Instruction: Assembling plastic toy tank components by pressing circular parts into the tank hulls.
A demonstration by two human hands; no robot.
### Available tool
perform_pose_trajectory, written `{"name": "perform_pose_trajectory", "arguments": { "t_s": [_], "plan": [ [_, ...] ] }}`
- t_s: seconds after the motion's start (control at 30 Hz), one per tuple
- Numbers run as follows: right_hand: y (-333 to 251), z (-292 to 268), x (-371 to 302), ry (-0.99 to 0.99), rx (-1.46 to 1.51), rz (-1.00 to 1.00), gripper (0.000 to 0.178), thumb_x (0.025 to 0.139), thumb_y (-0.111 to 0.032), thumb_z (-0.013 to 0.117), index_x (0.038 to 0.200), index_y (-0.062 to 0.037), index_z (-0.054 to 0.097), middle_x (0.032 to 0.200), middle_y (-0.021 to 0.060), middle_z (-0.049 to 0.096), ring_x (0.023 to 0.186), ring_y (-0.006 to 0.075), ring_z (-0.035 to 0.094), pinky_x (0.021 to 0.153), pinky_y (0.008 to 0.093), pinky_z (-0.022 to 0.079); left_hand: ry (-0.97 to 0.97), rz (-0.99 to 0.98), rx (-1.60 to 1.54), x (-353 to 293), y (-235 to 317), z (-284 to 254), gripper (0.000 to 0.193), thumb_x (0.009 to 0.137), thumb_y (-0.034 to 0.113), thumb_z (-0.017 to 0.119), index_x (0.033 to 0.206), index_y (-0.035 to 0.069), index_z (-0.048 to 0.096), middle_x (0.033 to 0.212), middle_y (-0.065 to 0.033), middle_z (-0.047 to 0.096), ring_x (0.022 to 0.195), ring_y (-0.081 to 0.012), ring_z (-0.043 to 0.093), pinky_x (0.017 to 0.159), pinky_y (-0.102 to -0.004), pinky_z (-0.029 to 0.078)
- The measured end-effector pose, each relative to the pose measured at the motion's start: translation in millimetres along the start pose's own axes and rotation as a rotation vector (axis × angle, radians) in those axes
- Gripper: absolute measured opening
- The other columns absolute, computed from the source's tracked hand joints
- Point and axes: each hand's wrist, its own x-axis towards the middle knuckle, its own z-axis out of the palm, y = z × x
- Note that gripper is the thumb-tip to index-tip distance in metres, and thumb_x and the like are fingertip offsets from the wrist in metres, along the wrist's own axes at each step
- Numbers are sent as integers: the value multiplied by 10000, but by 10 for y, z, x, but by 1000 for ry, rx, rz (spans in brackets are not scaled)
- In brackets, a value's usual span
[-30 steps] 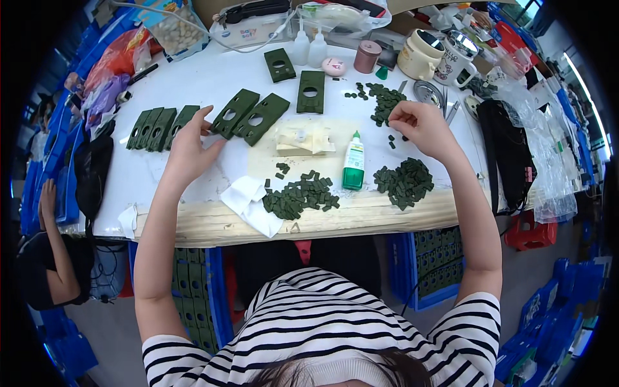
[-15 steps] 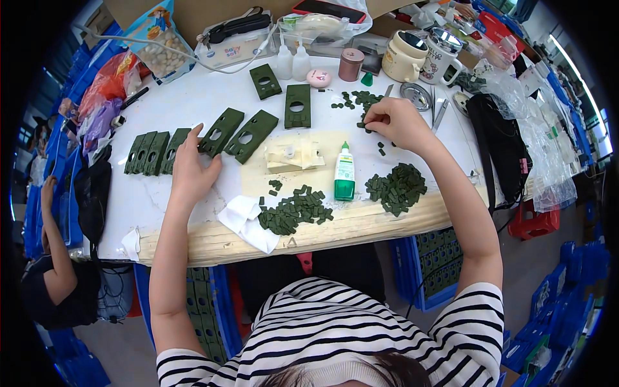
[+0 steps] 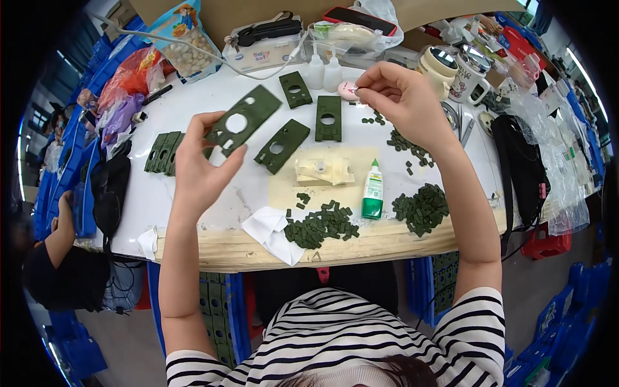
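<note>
My left hand [image 3: 205,169] grips a dark green plastic plate [image 3: 256,111] with a round hole by its lower left end, raised off the table and tilted. Level with it, my right hand [image 3: 406,103] is in a pinch above the table, a tiny dark piece [image 3: 358,89] just showing at the fingertips. More green plates lie beyond and between the hands: one slanted [image 3: 291,137], one straight [image 3: 329,131] and one farther back [image 3: 296,98]. Several others [image 3: 157,155] stand in a row left of my left hand, partly hidden by it. Small green pieces [image 3: 406,143] are scattered below my right hand.
Two heaps of small green pieces [image 3: 317,226] [image 3: 422,209] lie near the table's front edge. Between them stands a green-and-white glue bottle [image 3: 372,193], beside a taped block [image 3: 322,171]. A white tissue [image 3: 271,231] is at the edge. Mugs [image 3: 471,74] and squeeze bottles [image 3: 315,69] stand behind.
My left hand has picked up a green plate and lifted it off the table. My right hand has risen from the scattered pieces and moved toward the plate. The view has shifted slightly.
</note>
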Motion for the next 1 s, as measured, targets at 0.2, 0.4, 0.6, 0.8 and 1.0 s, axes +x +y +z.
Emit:
{"name": "perform_pose_trajectory", "arguments": {
  "t_s": [0.2,0.4,0.6,0.8,1.0],
  "plan": [
    [-213,129,56,54,288,17,128,874,-34,665,986,26,681,851,35,704,768,64,635,695,212,506,-178,166,-135,353,216,350,565,739,32,723,1268,-5,530,1122,-83,624,969,-148,601,911,-296,457],
    [-180,180,-228,-57,582,309,142,881,-15,657,1010,42,667,892,68,688,794,81,645,724,210,520,-181,119,-225,85,52,487,604,706,19,744,1269,-35,531,1080,-102,641,967,-150,615,876,-284,470],
    [-189,195,-232,-114,739,389,162,877,-4,668,1024,61,645,983,111,694,906,124,678,826,237,541,-93,229,-119,4,60,544,589,674,51,780,1227,12,581,1090,-140,658,941,-276,640,813,-341,509],
    [-153,215,-230,-102,776,450,140,879,1,667,1006,52,640,964,114,702,907,130,680,824,245,541,-100,228,-120,7,40,551,594,666,52,783,1224,13,584,1095,-141,658,940,-285,632,809,-346,505],
    [-66,166,-168,46,610,410,147,880,-22,676,1009,41,643,924,91,700,850,111,673,771,230,538,-89,208,-142,63,2,538,567,684,28,763,1217,-15,576,1073,-143,659,915,-249,647,782,-315,512]
  ]
}}
